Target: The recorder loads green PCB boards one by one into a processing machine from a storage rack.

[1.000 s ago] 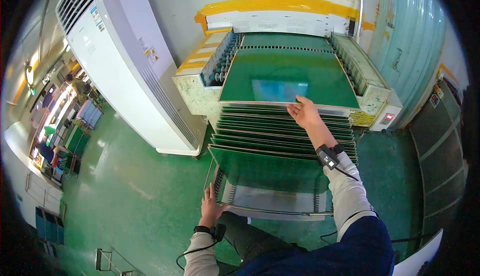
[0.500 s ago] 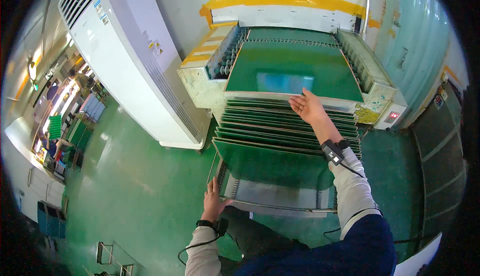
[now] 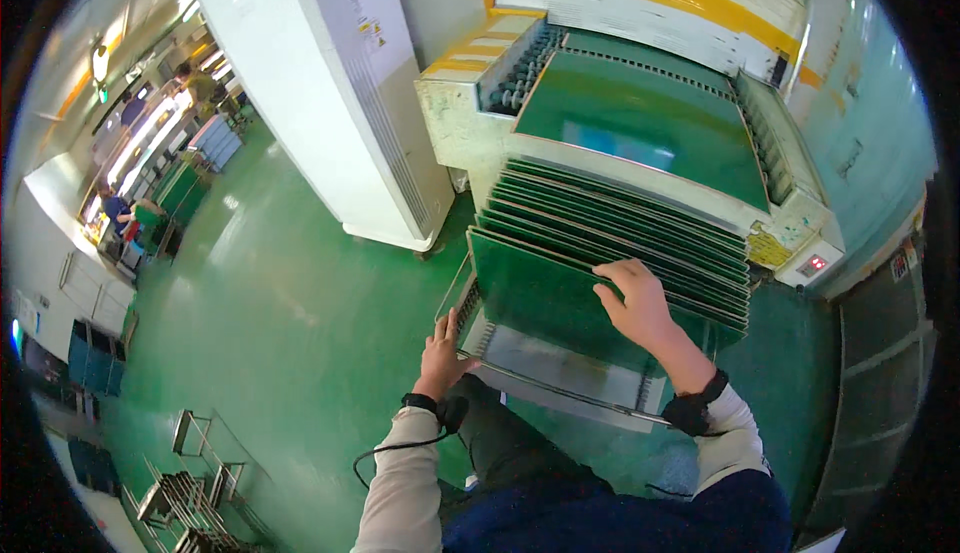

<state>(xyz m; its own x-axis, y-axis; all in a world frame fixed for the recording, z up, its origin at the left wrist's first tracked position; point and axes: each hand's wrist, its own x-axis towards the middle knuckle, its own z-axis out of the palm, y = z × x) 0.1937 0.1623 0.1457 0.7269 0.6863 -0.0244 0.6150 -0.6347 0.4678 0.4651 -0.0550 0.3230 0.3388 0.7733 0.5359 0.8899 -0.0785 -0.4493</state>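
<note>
Thin, green rectangular panels (image 3: pixel 620 228) stand in a row in a metal-railed rack (image 3: pixel 560 386), centre. The right hand (image 3: pixel 645 308), fingers curled, thumb apart, meets the front panel's upper edge; whether it grips cannot be told. The left hand (image 3: pixel 440 361) touches the rack's corner, lower centre, its grip likewise unclear. Upper right, a flat green panel (image 3: pixel 640 123) lies on a pale roller machine (image 3: pixel 458 128).

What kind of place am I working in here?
Probably a factory workshop, apparently for flat panels. A roller-sided machine carries a large green panel, a rack holds a row of similar upright panels, and co-workers are beside a brightly lit bench in the background.
</note>
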